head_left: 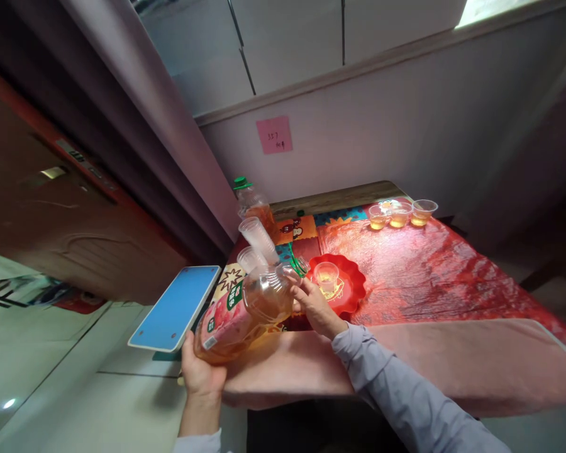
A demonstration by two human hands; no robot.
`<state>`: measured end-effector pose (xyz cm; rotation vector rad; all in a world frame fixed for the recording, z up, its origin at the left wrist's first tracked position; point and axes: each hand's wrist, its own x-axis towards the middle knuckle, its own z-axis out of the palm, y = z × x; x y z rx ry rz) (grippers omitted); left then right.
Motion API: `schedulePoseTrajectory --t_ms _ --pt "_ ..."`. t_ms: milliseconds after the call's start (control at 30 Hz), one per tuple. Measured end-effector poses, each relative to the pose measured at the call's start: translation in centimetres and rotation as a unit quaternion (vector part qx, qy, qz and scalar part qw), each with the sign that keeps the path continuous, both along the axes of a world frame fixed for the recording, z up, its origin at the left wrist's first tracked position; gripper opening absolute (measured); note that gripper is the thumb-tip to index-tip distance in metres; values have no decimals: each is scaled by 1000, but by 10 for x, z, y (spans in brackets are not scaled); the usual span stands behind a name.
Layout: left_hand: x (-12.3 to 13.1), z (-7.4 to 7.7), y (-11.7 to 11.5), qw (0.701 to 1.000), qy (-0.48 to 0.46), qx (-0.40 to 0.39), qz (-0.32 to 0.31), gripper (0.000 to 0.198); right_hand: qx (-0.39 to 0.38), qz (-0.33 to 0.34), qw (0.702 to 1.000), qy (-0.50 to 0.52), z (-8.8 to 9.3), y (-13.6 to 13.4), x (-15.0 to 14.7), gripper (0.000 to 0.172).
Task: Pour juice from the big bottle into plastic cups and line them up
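Observation:
A large clear juice bottle [249, 308] with a pink label and amber liquid lies tilted in both my hands, its uncapped mouth pointing up and to the right. My left hand [200, 365] cups the bottom of the bottle. Around the neck, just below the green ring, my right hand [311, 302] is closed. Right of the mouth, a clear plastic cup [326, 274] stands on a red scalloped plate [358, 286]. Behind the bottle are stacks of clear plastic cups [257, 236], partly hidden by it.
A second juice bottle [257, 207] with a green cap stands at the back left. Three cups of amber liquid [400, 216] stand at the far right on the red tablecloth [405, 277]. A blue stool [177, 308] is left of the table, and a green cap [300, 213] lies near the wall.

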<state>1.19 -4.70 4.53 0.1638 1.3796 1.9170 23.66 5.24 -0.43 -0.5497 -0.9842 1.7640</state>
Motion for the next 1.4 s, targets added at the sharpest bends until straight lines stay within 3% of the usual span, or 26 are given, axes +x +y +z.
schedulePoseTrajectory --t_ms 200,467,1000,1400 --pt "4 10 5 999 16 -19 25 46 -44 22 998 39 4 0 2 73" --pt "6 14 9 999 5 -31 4 47 -53 19 998 29 -1 1 2 73" --pt "-8 10 16 1000 8 -19 -3 41 -40 17 998 52 15 -4 8 68" --pt "-10 13 20 998 27 -50 18 37 -41 18 998 43 6 2 5 71"
